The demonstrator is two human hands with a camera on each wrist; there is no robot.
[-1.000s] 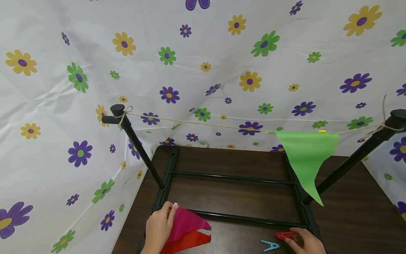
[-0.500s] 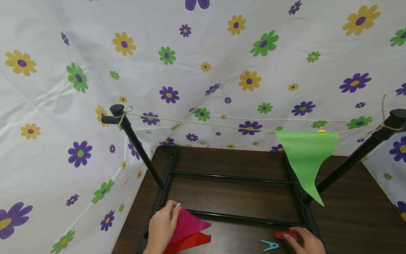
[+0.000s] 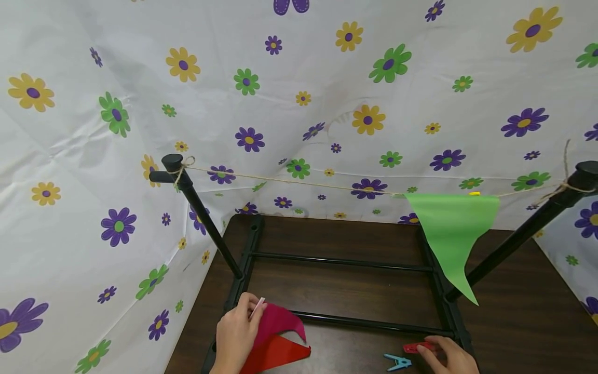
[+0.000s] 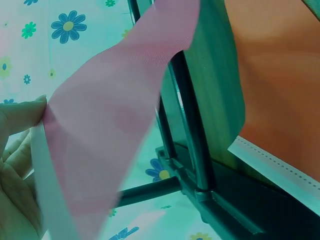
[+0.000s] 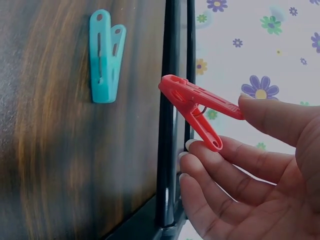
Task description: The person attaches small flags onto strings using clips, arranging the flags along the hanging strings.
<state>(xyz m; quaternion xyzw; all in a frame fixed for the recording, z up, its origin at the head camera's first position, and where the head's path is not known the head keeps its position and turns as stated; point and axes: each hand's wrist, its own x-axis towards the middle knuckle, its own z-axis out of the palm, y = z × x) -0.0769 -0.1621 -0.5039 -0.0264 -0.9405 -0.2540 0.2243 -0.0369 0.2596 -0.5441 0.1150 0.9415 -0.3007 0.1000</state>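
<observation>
My left hand (image 3: 236, 327) pinches the white edge of a magenta pennant flag (image 3: 279, 321), which hangs bent from the fingers; in the left wrist view this pennant (image 4: 107, 115) looks pale pink. Partly under it on the table lies a red pennant (image 3: 280, 353), orange with a white dotted edge in the left wrist view. At the lower right, my right hand (image 3: 450, 356) holds a red clothespin (image 3: 418, 347). The right wrist view has this clothespin (image 5: 192, 102) between thumb and fingers, its handles spread. Beside it a light blue clothespin (image 3: 397, 362) lies on the table.
A twine line (image 3: 289, 181) runs between two black posts (image 3: 207, 223) of a frame standing on the brown table (image 3: 345, 296). A green pennant (image 3: 453, 228) hangs near the line's right end, with a yellow clip (image 3: 474, 193) on it. Flowered white cloth (image 3: 289, 119) surrounds the table.
The magenta pennant has lifted slightly and its tip now curls downward; its white edge has turned in my left fingers. My right hand stays nearly in place with the red clothespin.
</observation>
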